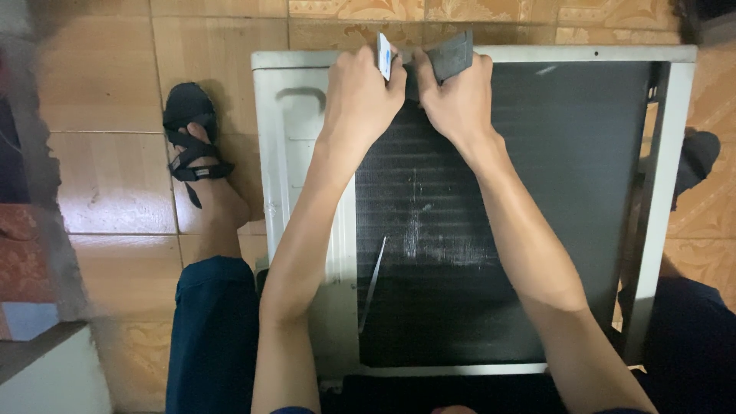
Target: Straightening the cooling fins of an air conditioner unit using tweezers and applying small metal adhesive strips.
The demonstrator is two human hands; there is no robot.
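Our left hand pinches a small white card while our right hand grips a flat dark-grey strip over the white metal air-conditioner unit with black fins.

Dim warm light, blurred left edge
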